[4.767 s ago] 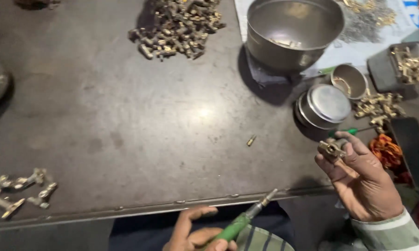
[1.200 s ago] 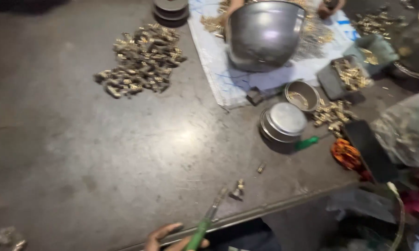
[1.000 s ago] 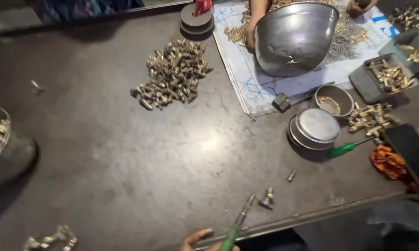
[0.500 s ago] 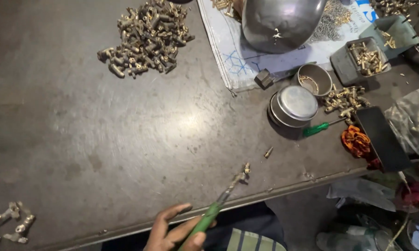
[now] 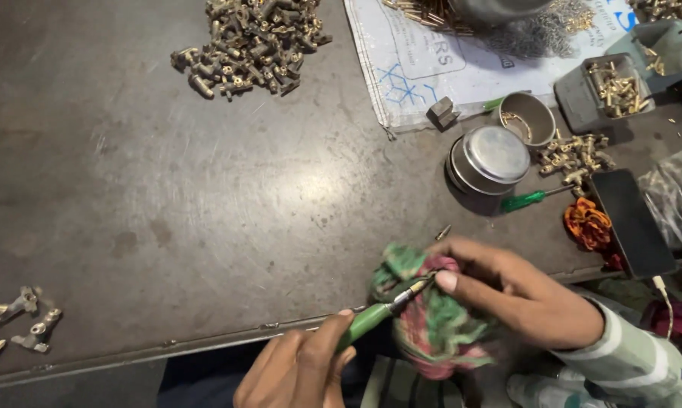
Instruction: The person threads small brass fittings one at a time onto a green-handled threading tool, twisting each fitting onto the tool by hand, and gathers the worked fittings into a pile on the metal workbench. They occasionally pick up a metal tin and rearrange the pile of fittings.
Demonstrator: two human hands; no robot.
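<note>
Head view, looking down on a dark metal desk [image 5: 205,196]. Two hands work at its near edge. The left hand [image 5: 299,370] grips one green-handled screwdriver [image 5: 378,313]; its long axis slants, tip pointing up and right. The right hand [image 5: 518,291] clutches one green and pink cloth [image 5: 431,325] around that tip. One more green screwdriver [image 5: 533,199] lies farther right, beside one lidded round tin [image 5: 492,162] and one open cup [image 5: 528,117]. One large heap of brass parts [image 5: 250,41] sits far back; a few loose fittings [image 5: 16,317] lie left.
</note>
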